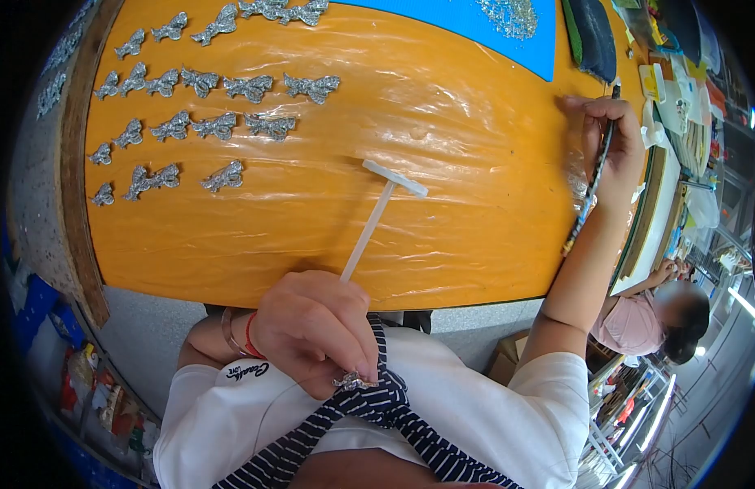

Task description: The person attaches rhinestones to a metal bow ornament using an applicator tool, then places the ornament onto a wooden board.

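Close to my chest, my left hand [316, 330] is closed, its fingertips pinching a small silver glittery piece [353, 381]. A white T-shaped stick [369, 220] juts up from the same hand, its crossbar over the orange table. At the table's right side, my right hand [614, 138] grips a slim pen-like tool [593, 183] with a patterned barrel. One end of that tool points toward a dark pad with a green edge [589, 39]. Several silver glittery bow-shaped pieces [247, 88] lie in rows on the left of the table.
A blue tray or mat [459, 20] at the far edge carries a pile of tiny sparkling stones [512, 16]. Wooden edging [77, 163] borders the orange table [467, 236] on the left. Cluttered bags and boxes line the right. Another person [638, 326] sits farther off at right.
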The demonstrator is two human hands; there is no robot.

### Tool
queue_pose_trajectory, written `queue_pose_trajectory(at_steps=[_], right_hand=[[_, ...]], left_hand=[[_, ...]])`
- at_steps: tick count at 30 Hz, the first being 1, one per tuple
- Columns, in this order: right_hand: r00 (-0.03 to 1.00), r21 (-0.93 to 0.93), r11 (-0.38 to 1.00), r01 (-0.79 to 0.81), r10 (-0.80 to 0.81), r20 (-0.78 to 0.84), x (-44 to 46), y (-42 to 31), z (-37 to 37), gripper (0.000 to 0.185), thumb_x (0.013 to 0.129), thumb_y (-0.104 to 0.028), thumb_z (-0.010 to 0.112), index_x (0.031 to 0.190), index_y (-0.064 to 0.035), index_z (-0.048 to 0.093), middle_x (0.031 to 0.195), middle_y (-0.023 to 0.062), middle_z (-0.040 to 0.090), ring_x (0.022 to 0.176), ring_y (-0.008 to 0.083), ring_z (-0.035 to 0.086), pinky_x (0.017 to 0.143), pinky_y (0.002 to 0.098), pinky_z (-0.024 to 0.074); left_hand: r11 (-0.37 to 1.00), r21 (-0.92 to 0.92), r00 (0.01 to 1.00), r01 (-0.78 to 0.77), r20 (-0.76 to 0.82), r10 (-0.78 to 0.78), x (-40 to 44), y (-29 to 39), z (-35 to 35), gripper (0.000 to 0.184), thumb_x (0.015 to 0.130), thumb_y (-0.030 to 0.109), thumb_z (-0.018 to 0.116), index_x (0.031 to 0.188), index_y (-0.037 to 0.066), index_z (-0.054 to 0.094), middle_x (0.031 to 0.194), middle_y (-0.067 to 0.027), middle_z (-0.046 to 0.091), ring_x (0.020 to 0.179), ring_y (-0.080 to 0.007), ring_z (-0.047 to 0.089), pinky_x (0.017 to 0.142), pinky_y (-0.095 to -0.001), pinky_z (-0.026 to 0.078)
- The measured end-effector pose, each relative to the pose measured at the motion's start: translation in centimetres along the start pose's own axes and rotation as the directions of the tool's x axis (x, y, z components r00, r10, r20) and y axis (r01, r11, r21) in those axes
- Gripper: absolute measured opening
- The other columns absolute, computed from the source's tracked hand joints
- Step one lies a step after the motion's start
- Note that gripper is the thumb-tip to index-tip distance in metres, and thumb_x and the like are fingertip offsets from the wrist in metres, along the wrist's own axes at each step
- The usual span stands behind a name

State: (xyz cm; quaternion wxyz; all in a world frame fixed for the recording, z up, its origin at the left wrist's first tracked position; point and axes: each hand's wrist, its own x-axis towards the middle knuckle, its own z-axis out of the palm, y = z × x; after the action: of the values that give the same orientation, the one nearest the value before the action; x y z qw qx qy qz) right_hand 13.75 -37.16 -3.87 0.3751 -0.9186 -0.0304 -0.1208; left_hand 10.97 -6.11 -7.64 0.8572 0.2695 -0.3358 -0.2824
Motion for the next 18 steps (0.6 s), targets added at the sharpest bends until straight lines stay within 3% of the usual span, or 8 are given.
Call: queue_pose_trajectory(at_steps=[5, 7, 11, 16, 18], right_hand=[[0.992, -0.05, 0.995, -0.088, 0.083, -0.1, 0.3, -0.3, 0.4, 0.009, 0.072, 0.007, 0.042, 0.077, 0.0005, 0.046, 0.081, 0.0103, 0.058, 0.077, 0.0172, 0.057, 0.068, 0.0221, 0.0424], [0.999, -0.146, 0.989, 0.034, -0.03, 0.028, 0.5, 0.5, 0.1, 0.011, 0.071, 0.007, 0.042, 0.078, 0.0008, 0.047, 0.082, 0.0097, 0.058, 0.079, 0.0165, 0.056, 0.068, 0.0219, 0.0419], [0.998, -0.14, 0.99, -0.019, 0.026, 0.05, 0.5, 0.4, 0.2, 0.012, 0.069, 0.007, 0.043, 0.079, 0.0012, 0.048, 0.083, 0.0092, 0.058, 0.079, 0.0158, 0.056, 0.069, 0.0219, 0.0414], [0.994, -0.038, 0.994, 0.105, -0.106, -0.033, 0.6, -0.6, 1.4, 0.012, 0.07, 0.007, 0.044, 0.079, 0.0006, 0.049, 0.083, 0.0096, 0.058, 0.079, 0.0163, 0.055, 0.07, 0.0224, 0.0405], [0.985, -0.054, 0.984, 0.171, -0.171, 0.014, 1.0, -1.0, 2.4, 0.012, 0.069, 0.007, 0.046, 0.078, -0.0004, 0.05, 0.084, 0.0087, 0.059, 0.076, 0.0152, 0.053, 0.067, 0.0219, 0.0399]], left_hand=[[1.0, 0.004, 1.0, 0.001, -0.01, -0.001, 0.1, 0.1, 0.0, 0.02, 0.065, 0.012, 0.066, 0.081, 0.007, 0.055, 0.072, -0.004, 0.06, 0.053, -0.0134, 0.053, 0.041, -0.0229, 0.033], [1.0, 0.008, 1.0, 0.003, -0.003, -0.003, 0.1, 0.1, 0.0, 0.02, 0.064, 0.01, 0.065, 0.08, 0.007, 0.054, 0.071, -0.0038, 0.06, 0.052, -0.0134, 0.053, 0.041, -0.023, 0.033], [1.0, 0.011, 1.0, 0.0, -0.01, 0.0, 0.1, 0.1, 0.1, 0.02, 0.063, 0.009, 0.065, 0.08, 0.007, 0.054, 0.071, -0.0038, 0.06, 0.052, -0.0133, 0.053, 0.041, -0.0231, 0.033], [1.0, 0.005, 1.0, 0.004, -0.006, -0.003, 0.1, 0.1, 0.0, 0.019, 0.064, 0.008, 0.064, 0.08, 0.007, 0.054, 0.071, -0.0036, 0.059, 0.052, -0.0135, 0.053, 0.04, -0.0232, 0.033], [1.0, 0.003, 1.0, 0.007, -0.003, -0.007, 0.0, 0.1, 0.0, 0.019, 0.064, 0.008, 0.064, 0.08, 0.007, 0.054, 0.071, -0.0035, 0.059, 0.052, -0.0136, 0.053, 0.04, -0.0232, 0.033]])
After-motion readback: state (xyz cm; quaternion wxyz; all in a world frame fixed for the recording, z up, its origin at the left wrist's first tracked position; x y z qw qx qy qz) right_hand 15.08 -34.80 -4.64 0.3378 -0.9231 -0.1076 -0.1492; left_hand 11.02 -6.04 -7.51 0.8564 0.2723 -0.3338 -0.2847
